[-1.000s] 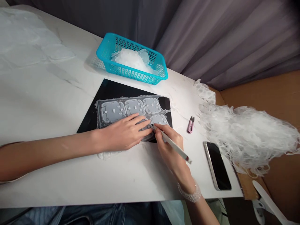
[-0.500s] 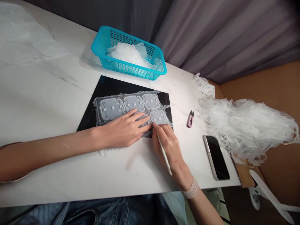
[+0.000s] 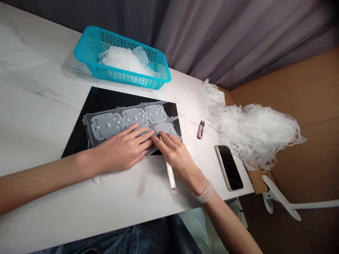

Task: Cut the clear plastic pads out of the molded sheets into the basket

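A translucent moulded silicone-like sheet (image 3: 107, 126) with several rounded-square pieces lies on a black board (image 3: 79, 139). My left hand (image 3: 124, 146) is spread flat on the sheet, its palm over the lower-left part and its fingers apart, pressing on it. Close to its fingertips, my right hand (image 3: 176, 150) grips a slim white pen-shaped tool (image 3: 171, 176). The handle slants out under the palm towards the table's front edge. Its tip is at the sheet beside a right-hand piece and mostly hidden by my fingers, so I cannot tell the tip's exact kind.
Behind the board stands a blue basket (image 3: 124, 79) holding translucent pieces. Pink-handled thread snips (image 3: 201, 130) and a phone (image 3: 230, 167) lie on the right. A heap of white stringy scraps (image 3: 254, 132) spills over a cardboard box (image 3: 315, 116). More translucent sheets (image 3: 18, 54) lie at far left.
The view has shifted to the right, so things on the table appear further left. My right hand has turned, swinging the tool's handle from pointing right to nearly straight towards me. My left hand stays on the sheet.
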